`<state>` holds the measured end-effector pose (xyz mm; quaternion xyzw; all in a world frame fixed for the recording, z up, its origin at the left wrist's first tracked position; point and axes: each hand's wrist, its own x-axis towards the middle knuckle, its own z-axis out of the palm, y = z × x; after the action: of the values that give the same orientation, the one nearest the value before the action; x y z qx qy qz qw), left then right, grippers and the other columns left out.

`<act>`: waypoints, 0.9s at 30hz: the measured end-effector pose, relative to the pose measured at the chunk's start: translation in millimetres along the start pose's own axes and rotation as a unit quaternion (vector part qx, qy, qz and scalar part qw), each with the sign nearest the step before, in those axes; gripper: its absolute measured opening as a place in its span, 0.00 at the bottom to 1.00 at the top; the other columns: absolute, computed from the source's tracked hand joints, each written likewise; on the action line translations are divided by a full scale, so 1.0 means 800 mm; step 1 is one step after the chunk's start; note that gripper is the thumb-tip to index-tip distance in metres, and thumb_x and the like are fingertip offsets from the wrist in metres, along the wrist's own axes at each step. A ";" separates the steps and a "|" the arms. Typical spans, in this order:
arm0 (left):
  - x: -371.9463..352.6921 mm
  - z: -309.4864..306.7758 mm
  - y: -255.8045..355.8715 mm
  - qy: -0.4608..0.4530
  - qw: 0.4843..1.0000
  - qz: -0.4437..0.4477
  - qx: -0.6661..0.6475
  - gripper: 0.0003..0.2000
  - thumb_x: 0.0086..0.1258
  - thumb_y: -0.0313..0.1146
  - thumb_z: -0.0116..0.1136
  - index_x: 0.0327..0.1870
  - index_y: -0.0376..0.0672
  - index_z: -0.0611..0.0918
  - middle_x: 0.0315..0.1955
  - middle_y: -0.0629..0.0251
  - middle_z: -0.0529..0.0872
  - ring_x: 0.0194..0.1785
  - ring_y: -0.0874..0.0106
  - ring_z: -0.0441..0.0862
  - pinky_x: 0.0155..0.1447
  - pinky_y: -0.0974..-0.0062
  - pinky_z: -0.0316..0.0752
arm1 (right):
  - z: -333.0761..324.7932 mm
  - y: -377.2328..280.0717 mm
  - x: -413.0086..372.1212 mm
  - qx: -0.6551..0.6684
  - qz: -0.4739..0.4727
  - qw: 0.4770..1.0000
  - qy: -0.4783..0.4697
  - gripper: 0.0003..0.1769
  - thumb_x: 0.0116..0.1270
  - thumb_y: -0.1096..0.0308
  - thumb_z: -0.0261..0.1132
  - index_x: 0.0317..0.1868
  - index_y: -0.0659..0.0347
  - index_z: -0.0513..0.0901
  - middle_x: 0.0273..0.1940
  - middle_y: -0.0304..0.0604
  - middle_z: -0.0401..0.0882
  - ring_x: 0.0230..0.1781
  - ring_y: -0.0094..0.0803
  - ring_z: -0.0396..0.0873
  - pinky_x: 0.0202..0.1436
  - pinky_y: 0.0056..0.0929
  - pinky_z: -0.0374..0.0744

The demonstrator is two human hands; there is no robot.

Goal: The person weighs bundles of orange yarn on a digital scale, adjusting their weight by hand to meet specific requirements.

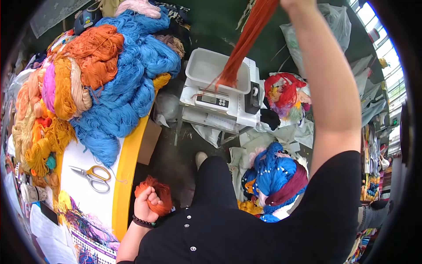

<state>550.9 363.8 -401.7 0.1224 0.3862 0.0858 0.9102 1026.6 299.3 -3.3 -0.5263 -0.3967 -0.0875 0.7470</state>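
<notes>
My left hand [147, 203] is closed around a bunch of orange yarn [159, 192] low beside the yellow table edge [127, 167]. My right arm is raised high; the right hand [295, 3] is mostly cut off at the top of the frame. From it a long hank of orange yarn [246, 39] hangs down, with its lower end in the white tray [206, 66] of a digital scale [212, 100].
A heap of blue, orange, yellow and pink yarn skeins [114, 75] covers the table on the left, with scissors [93, 175] in front of it. Bags of mixed yarn [274, 176] lie on the floor. Red and mixed yarn [285, 94] lies right of the scale.
</notes>
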 end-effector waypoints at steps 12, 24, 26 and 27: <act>0.020 0.002 0.018 -0.080 0.986 -0.097 -0.106 0.09 0.73 0.35 0.47 0.35 0.43 0.78 0.16 0.79 0.69 0.20 0.82 0.66 0.36 0.78 0.70 | -0.098 0.317 -0.259 -0.599 -0.008 0.756 -0.264 0.10 0.61 0.62 0.57 0.37 0.57 0.80 0.35 0.53 0.81 0.39 0.52 0.79 0.43 0.47 0.76; 0.013 0.059 0.007 -0.154 0.986 -0.001 0.069 0.15 0.72 0.34 0.51 0.58 0.45 0.74 0.67 0.59 0.69 0.66 0.62 0.69 0.64 0.56 0.70 | -0.010 0.130 -0.454 -0.232 0.272 0.915 -0.188 0.06 0.61 0.68 0.64 0.31 0.63 0.82 0.29 0.47 0.81 0.32 0.40 0.81 0.38 0.35 0.78; 0.009 0.079 0.002 -0.157 0.982 0.049 0.091 0.18 0.73 0.35 0.49 0.62 0.46 0.72 0.67 0.59 0.68 0.68 0.62 0.67 0.64 0.54 0.69 | 0.018 0.096 -0.507 -0.116 0.316 0.893 -0.297 0.09 0.62 0.65 0.64 0.31 0.62 0.83 0.29 0.46 0.82 0.30 0.35 0.81 0.37 0.31 0.77; 0.009 0.084 -0.001 -0.186 0.977 0.057 0.083 0.19 0.74 0.35 0.47 0.65 0.44 0.69 0.68 0.59 0.66 0.70 0.63 0.64 0.67 0.56 0.66 | 0.030 0.069 -0.513 -0.017 0.418 0.846 -0.330 0.11 0.64 0.63 0.64 0.38 0.63 0.84 0.32 0.45 0.83 0.35 0.34 0.81 0.41 0.29 0.78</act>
<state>604.7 354.7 -361.8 0.2335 0.2085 0.0806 0.9463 769.6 226.1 -320.4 -0.6527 -0.3605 0.4052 0.5289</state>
